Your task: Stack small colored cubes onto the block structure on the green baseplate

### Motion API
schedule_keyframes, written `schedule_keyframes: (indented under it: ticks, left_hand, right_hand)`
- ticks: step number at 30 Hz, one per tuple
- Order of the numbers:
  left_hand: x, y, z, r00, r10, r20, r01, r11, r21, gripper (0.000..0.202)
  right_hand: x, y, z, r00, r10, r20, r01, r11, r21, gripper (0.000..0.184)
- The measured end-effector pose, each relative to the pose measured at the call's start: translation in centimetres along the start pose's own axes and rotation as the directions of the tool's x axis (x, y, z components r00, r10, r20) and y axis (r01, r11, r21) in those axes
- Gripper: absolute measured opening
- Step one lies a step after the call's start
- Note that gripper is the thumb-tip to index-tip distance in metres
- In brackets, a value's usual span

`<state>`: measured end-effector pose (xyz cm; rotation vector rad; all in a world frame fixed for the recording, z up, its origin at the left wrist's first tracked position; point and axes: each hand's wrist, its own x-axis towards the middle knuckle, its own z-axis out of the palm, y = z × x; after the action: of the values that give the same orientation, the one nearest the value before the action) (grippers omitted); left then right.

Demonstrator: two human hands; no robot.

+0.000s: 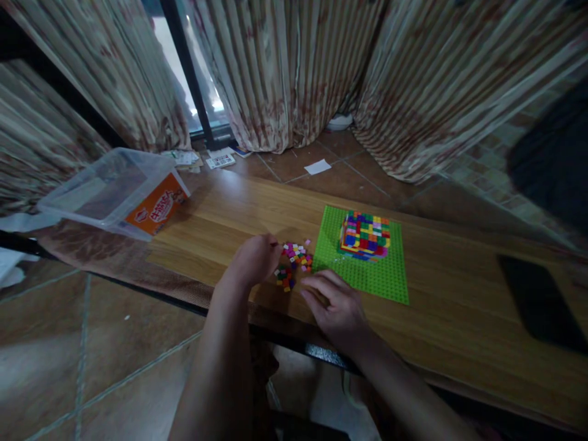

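A small heap of loose coloured bricks (pixel 294 263) lies on the wooden table (pixel 459 288), just left of a green baseplate (pixel 367 275). A multicoloured block of stacked bricks (pixel 365 234) stands on that plate. My left hand (pixel 252 260) is curled at the heap's left edge, fingertips pinched near the bricks; what it holds is hidden. My right hand (pixel 335 306) rests on the table below the heap, by the plate's near left corner, fingers bent together and pointing left.
A clear plastic box with an orange label (pixel 124 193) lies tilted at the table's left end. A dark flat object (pixel 537 300) lies on the right. Striped curtains (pixel 294 67) hang behind, with papers (pixel 220 160) on the tiled floor.
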<state>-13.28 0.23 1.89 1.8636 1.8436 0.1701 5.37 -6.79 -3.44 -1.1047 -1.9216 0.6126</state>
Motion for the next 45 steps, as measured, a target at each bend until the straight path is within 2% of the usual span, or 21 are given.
schedule_keyframes:
  ticks: [7,10,14,18,21,24,26,28,31,33,36,37,39,42,45]
  left_hand:
    - [0.1,-0.3,0.2,1.000,0.016,-0.002,-0.016,1.000,0.009,0.031]
    - [0.0,-0.2,0.1,1.000,0.011,-0.005,-0.011,1.000,0.004,0.031]
    - [-0.3,0.0,-0.2,1.000,0.005,0.002,-0.005,1.000,-0.025,0.031]
    - [-0.3,0.0,-0.2,1.000,-0.001,0.004,0.001,1.000,-0.016,0.031]
    - [-0.2,-0.2,0.0,1.000,-0.017,0.004,0.018,0.999,-0.028,0.030]
    - [-0.1,-0.3,0.1,1.000,-0.013,0.006,0.013,0.999,-0.046,0.029]
    - [-0.1,-0.3,0.0,1.000,-0.009,0.012,0.010,0.999,-0.049,0.029]
    - [-0.2,-0.2,-0.1,1.000,-0.014,0.021,0.015,0.999,-0.048,0.028]
    - [-0.3,0.0,-0.4,0.999,-0.015,0.032,0.016,0.999,-0.037,0.028]
    - [-0.2,0.0,-0.4,0.999,-0.007,0.034,0.009,0.999,-0.032,0.028]
    - [-0.1,-0.1,-0.3,1.000,-0.002,0.027,0.003,1.000,-0.023,0.028]
    - [0.0,-0.1,-0.2,1.000,0.000,0.022,0.000,1.000,-0.020,0.028]
    - [0.1,-0.3,-0.1,1.000,0.011,0.016,-0.011,1.000,-0.018,0.028]
    - [0.2,-0.4,0.0,1.000,0.011,0.016,-0.010,1.000,-0.027,0.028]
    - [0.1,-0.5,-0.1,1.000,0.005,0.016,-0.004,0.999,-0.047,0.026]
  right_hand:
    - [0.0,-0.9,3.0,0.999,-0.026,0.021,0.029,0.985,-0.172,0.015]
    - [0.1,-1.0,3.2,0.999,0.001,0.046,0.011,0.965,-0.263,0.013]
    - [0.1,-0.9,3.0,0.998,0.011,0.054,0.004,0.961,-0.278,0.015]
    - [0.1,-0.7,2.7,0.999,0.024,0.025,-0.019,0.978,-0.207,0.017]
    - [0.4,-0.7,1.9,0.998,0.057,-0.031,-0.059,0.997,-0.049,0.016]
    - [1.1,-1.1,0.2,0.979,0.153,-0.136,-0.137,0.983,0.122,0.013]
    - [1.7,-1.3,-1.5,0.941,0.236,-0.241,-0.197,0.964,0.178,0.009]
    - [2.4,-1.1,-3.4,0.874,0.320,-0.365,-0.252,0.942,0.222,0.008]
    - [3.0,0.3,-6.1,0.722,0.464,-0.513,-0.312,0.880,0.357,0.014]
    - [2.9,1.9,-7.7,0.622,0.558,-0.549,-0.336,0.824,0.457,0.018]
    - [2.4,4.2,-9.0,0.514,0.694,-0.504,-0.378,0.711,0.593,0.026]
    - [2.2,4.7,-9.2,0.495,0.728,-0.475,-0.394,0.675,0.624,0.028]
    - [2.0,5.4,-9.2,0.487,0.759,-0.431,-0.421,0.637,0.646,0.031]
    - [2.2,5.6,-8.8,0.504,0.757,-0.415,-0.448,0.641,0.624,0.031]
    - [2.6,5.6,-8.3,0.484,0.769,-0.418,-0.449,0.629,0.635,0.032]
